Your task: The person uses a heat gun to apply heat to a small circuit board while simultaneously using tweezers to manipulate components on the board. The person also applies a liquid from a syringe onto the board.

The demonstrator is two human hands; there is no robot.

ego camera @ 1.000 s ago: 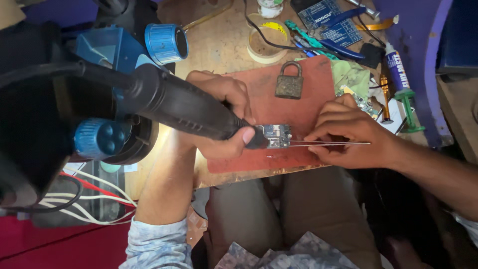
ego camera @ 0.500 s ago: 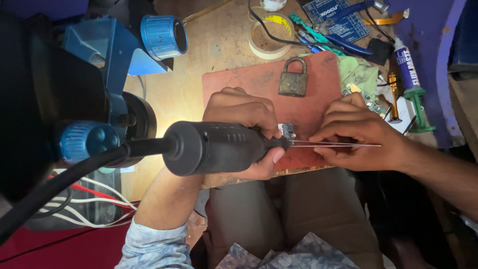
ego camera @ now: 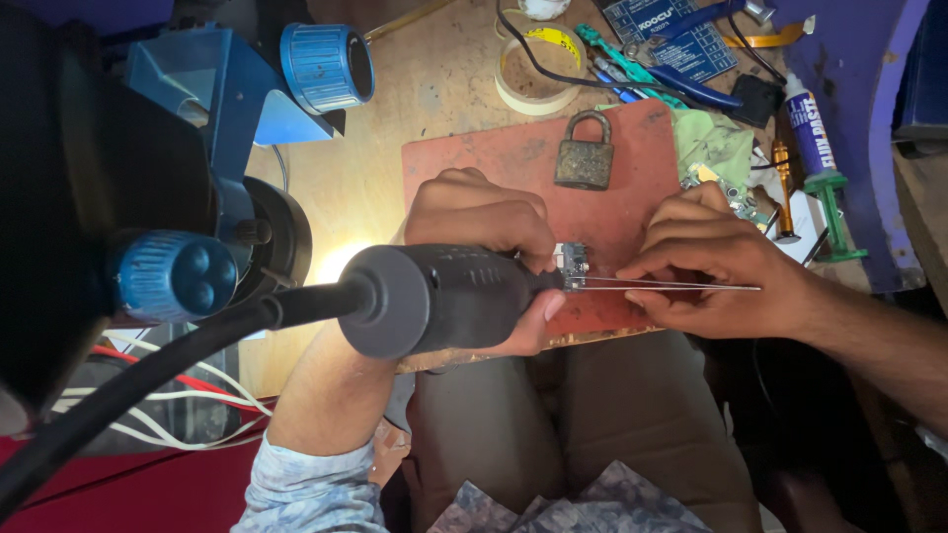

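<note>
My left hand (ego camera: pixel 474 222) grips a thick black hot-air handle (ego camera: pixel 434 299) with a black hose running off to the lower left. Its nozzle points at a small circuit board (ego camera: pixel 572 263) lying on a red-brown mat (ego camera: pixel 513 158). My right hand (ego camera: pixel 716 262) holds thin metal tweezers (ego camera: pixel 671 286), whose tips reach the board from the right. The two hands sit close together over the mat's front half.
A rusty padlock (ego camera: pixel 584 151) lies on the mat behind the board. A blue and black microscope (ego camera: pixel 188 188) fills the left. At the back lie a tape roll (ego camera: pixel 533 74), blue-handled tools (ego camera: pixel 681 84), a green cloth (ego camera: pixel 716 143) and a flux syringe (ego camera: pixel 820 148). Red and white wires (ego camera: pixel 148 395) lie at the lower left.
My left hand has swung the hot-air handle down from a diagonal to nearly level, nozzle still at the board. My right hand with the tweezers has hardly moved.
</note>
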